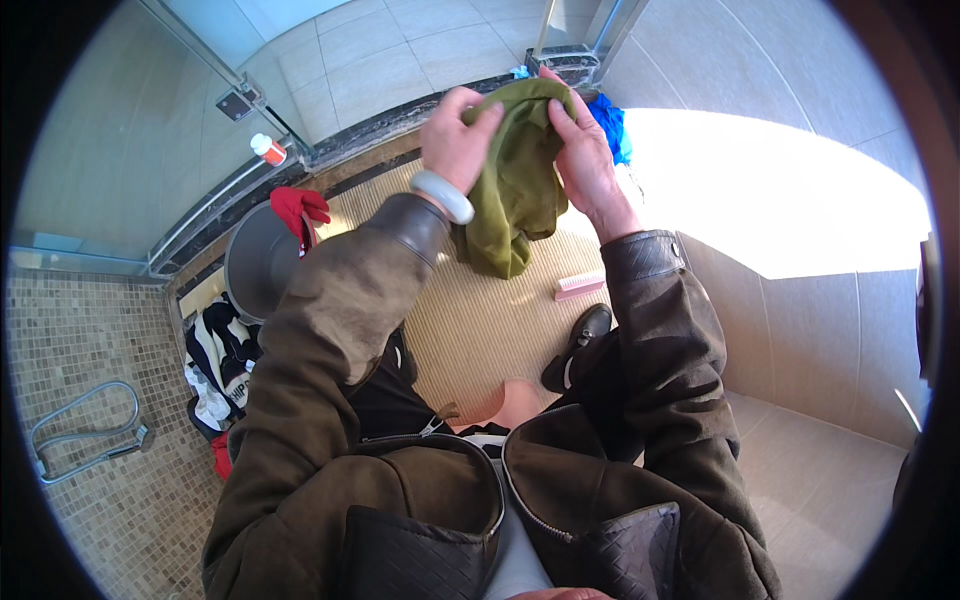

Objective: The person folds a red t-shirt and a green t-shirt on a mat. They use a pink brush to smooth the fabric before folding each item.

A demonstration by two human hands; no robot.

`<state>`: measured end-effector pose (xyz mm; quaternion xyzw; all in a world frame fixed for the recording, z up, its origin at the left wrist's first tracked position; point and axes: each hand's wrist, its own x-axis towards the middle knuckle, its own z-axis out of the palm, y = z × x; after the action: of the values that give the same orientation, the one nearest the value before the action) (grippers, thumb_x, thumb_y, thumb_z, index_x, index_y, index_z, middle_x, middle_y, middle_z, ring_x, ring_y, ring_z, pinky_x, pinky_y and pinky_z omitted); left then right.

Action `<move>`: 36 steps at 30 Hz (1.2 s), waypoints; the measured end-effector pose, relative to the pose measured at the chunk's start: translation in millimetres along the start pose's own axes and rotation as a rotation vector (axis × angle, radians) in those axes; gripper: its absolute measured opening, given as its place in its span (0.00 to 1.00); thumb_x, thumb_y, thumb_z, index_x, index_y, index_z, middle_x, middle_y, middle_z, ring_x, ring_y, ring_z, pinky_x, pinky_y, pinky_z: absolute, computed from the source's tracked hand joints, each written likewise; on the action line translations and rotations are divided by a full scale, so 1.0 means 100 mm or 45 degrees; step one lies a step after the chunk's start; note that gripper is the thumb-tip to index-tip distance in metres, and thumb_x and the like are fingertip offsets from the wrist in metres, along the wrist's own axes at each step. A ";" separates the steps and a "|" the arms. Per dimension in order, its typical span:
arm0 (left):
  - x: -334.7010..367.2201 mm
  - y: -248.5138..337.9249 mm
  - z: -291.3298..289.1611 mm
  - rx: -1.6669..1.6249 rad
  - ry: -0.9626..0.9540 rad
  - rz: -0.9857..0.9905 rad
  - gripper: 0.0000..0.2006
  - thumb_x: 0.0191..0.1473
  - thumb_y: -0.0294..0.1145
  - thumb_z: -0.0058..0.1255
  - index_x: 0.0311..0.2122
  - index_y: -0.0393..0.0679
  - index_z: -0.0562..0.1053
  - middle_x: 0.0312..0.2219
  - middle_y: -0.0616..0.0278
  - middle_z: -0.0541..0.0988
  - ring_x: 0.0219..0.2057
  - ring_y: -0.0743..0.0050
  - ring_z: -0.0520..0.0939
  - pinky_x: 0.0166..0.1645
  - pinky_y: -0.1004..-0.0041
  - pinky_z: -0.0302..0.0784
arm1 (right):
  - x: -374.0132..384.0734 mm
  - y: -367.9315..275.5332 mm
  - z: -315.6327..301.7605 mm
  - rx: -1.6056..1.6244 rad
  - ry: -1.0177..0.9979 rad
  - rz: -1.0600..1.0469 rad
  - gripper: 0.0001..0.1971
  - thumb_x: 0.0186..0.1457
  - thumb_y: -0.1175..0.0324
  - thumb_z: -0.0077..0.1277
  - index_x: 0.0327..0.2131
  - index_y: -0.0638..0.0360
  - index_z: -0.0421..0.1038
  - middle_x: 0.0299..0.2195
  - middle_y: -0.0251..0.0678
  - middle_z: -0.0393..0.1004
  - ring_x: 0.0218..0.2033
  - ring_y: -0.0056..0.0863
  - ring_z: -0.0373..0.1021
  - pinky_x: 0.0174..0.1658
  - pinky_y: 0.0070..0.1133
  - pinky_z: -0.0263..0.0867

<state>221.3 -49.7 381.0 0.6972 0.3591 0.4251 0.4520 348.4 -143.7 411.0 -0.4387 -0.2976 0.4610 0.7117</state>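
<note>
An olive-green piece of cloth (pixel 515 195) hangs in loose folds between my two hands, over a beige ribbed mat (pixel 455 335). My left hand (pixel 462 142) grips its upper left edge, with a pale bangle at the wrist. On the upper right edge my right hand (pixel 587 160) is closed, thumb on the near side and fingers partly behind the fabric. Below the cloth, near my right shoe, a pink brush (pixel 580 286) lies on the mat.
To the left stands a grey bucket (pixel 262 262) with a red cloth (pixel 298 206) over its rim. Black-and-white clothes (pixel 220 350) lie beside it. A white-and-orange bottle (pixel 268 150) is by the glass door. Blue fabric (pixel 612 128) lies at right. A shower hose (pixel 90 455) rests on mosaic tiles.
</note>
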 end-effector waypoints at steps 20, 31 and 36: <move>-0.01 0.06 0.10 0.581 -0.040 0.304 0.19 0.62 0.50 0.44 0.30 0.44 0.74 0.18 0.49 0.76 0.24 0.51 0.80 0.27 0.61 0.73 | -0.19 0.14 0.20 0.710 0.140 0.572 0.23 0.69 0.55 0.31 0.58 0.60 0.60 0.58 0.39 0.65 0.58 0.33 0.62 0.61 0.31 0.55; 0.12 0.04 -0.18 0.752 -0.752 0.588 0.25 0.50 0.42 0.58 0.55 0.61 0.71 0.41 0.61 0.81 0.42 0.54 0.81 0.44 0.66 0.79 | 0.02 -0.09 -0.20 -0.087 0.194 0.205 0.26 0.55 0.65 0.58 0.50 0.75 0.64 0.42 0.44 0.72 0.44 0.31 0.72 0.44 0.24 0.71; 0.17 0.02 -0.23 0.649 -0.525 0.712 0.11 0.53 0.44 0.55 0.37 0.52 0.79 0.32 0.63 0.82 0.32 0.59 0.82 0.35 0.65 0.78 | -0.06 0.08 -0.20 -0.425 0.106 0.347 0.39 0.46 0.64 0.67 0.55 0.78 0.59 0.44 0.44 0.72 0.45 0.31 0.72 0.49 0.24 0.69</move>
<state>207.1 -27.8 393.1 0.9275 0.1518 0.2806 0.1949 359.4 -154.4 395.3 -0.6052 -0.2779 0.4789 0.5720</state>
